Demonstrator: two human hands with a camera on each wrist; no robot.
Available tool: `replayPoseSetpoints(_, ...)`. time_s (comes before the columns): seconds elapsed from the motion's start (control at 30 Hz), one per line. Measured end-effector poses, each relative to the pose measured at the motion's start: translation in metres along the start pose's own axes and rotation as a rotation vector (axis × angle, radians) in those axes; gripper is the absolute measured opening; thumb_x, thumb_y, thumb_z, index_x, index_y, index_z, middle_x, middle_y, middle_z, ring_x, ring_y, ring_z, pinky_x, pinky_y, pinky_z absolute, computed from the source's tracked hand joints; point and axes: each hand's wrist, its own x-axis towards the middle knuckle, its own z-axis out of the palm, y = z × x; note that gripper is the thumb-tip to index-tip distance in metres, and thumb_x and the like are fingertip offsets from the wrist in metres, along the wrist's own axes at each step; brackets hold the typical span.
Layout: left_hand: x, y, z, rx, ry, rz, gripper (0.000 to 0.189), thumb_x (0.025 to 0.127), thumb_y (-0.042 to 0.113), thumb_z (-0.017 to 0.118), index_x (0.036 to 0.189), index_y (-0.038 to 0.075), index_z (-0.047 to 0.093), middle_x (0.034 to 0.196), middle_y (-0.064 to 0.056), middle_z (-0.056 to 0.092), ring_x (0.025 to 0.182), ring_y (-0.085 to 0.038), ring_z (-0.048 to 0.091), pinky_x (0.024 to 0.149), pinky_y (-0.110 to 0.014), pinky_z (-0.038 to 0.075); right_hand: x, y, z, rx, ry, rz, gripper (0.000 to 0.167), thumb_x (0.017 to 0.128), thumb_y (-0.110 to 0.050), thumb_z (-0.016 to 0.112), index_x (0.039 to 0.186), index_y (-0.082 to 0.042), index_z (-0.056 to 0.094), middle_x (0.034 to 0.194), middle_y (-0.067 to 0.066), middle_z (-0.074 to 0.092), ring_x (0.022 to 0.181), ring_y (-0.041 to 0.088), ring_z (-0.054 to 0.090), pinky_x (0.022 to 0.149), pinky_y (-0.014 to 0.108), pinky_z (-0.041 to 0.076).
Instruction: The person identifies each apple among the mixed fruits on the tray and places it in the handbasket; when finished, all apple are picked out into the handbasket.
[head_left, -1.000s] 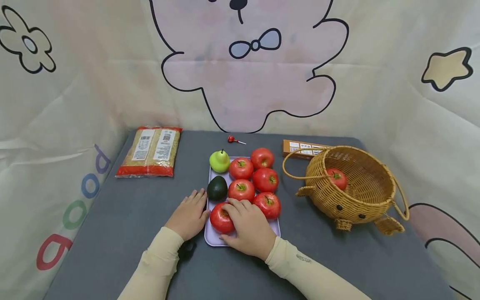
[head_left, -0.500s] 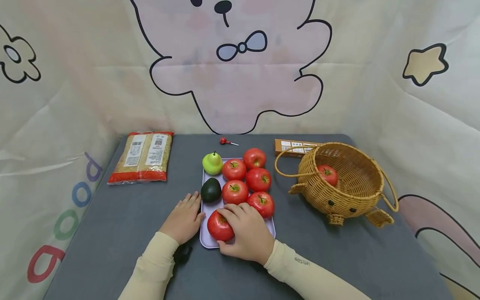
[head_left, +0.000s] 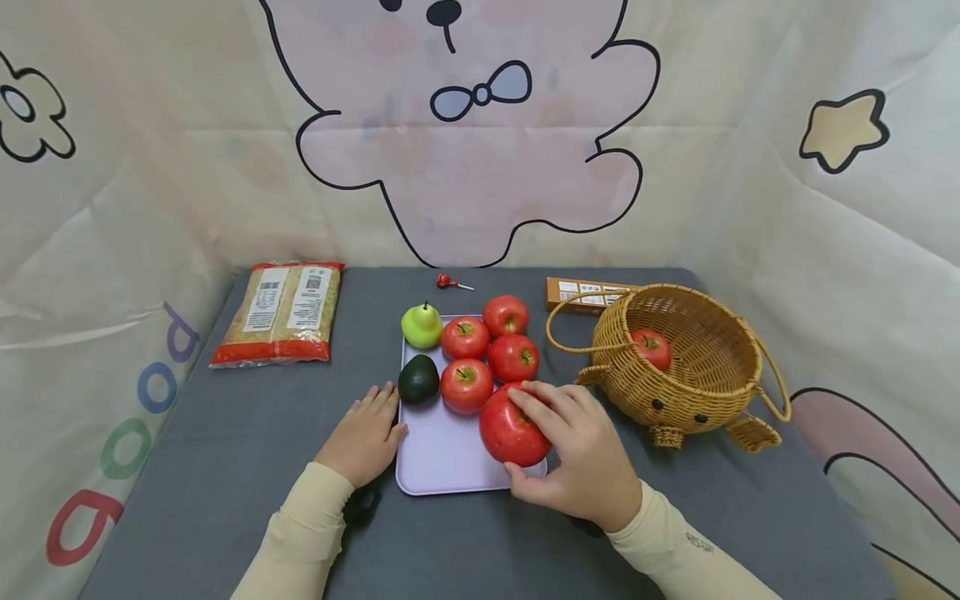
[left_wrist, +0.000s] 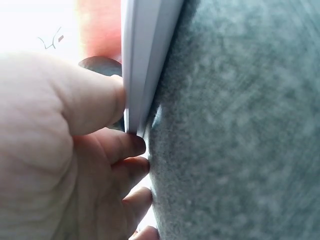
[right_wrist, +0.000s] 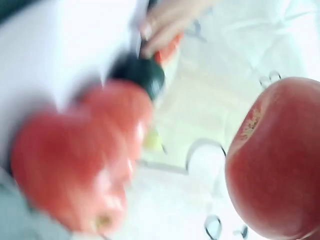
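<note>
My right hand [head_left: 581,462] grips a large red apple [head_left: 513,427] over the front right of the lilac tray [head_left: 442,467]. In the right wrist view the held apple [right_wrist: 280,160] fills the right side. The held apple and hand hide what lies behind them in the head view. Beside the tray's left edge, my left hand [head_left: 362,437] lies with fingers extended, its thumb touching the rim [left_wrist: 140,65]. Several more apples [head_left: 467,386] sit on the tray. A dark green avocado [head_left: 418,380] and a green pear [head_left: 422,325] stand along its left side.
To the right stands a wicker basket [head_left: 637,400] with looped handles and one apple [head_left: 651,349] inside. Behind it lies a brown box [head_left: 573,293]. A bag of grain [head_left: 279,312] is at the back left, and a red lollipop [head_left: 450,282] lies behind the tray.
My right hand has carried the apple from the tray's front left corner up and to the right. My left hand stays at the tray's edge. The head view has shifted slightly.
</note>
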Motion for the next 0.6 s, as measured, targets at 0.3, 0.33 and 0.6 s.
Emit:
replayPoseSetpoints(0.3,0.0,-0.001,0.001,0.0,-0.003,-0.004,0.068,0.11,0.034,0.058,0.161,-0.007,0.039,0.168,-0.027,0.034,0.157,-0.047,0.026,0.124,-0.062,0.023,0.01,0.052,-0.068,-0.201,0.109,0.027,0.074,0.086,-0.059,0.064,0.129,0.0,0.075,0.119,0.02,0.075,0.095,0.042,0.067,0.081,0.06,0.054)
replayPoseSetpoints(0.33,0.0,-0.001,0.001,0.001,-0.002,-0.003,0.068,0.11,0.033,0.058,0.161,-0.007,0.039,0.167,-0.027,0.034,0.156,-0.047,0.026,0.124,-0.063,0.024,0.011,0.06,-0.077,-0.227,0.096,0.051,0.075,0.085,-0.059,0.064,0.13,0.0,0.074,0.119,0.021,0.074,0.095,0.043,0.067,0.081,0.061,0.055)
replayPoseSetpoints(0.6,-0.001,0.0,0.0,0.004,-0.01,-0.005,0.068,0.109,0.033,0.058,0.16,-0.008,0.039,0.167,-0.028,0.034,0.156,-0.048,0.026,0.124,-0.063,0.024,0.023,0.13,-0.138,-0.375,-0.207,0.368,0.072,0.08,-0.042,0.082,0.138,-0.002,0.067,0.123,0.024,0.072,0.097,0.046,0.065,0.072,0.064,0.057)
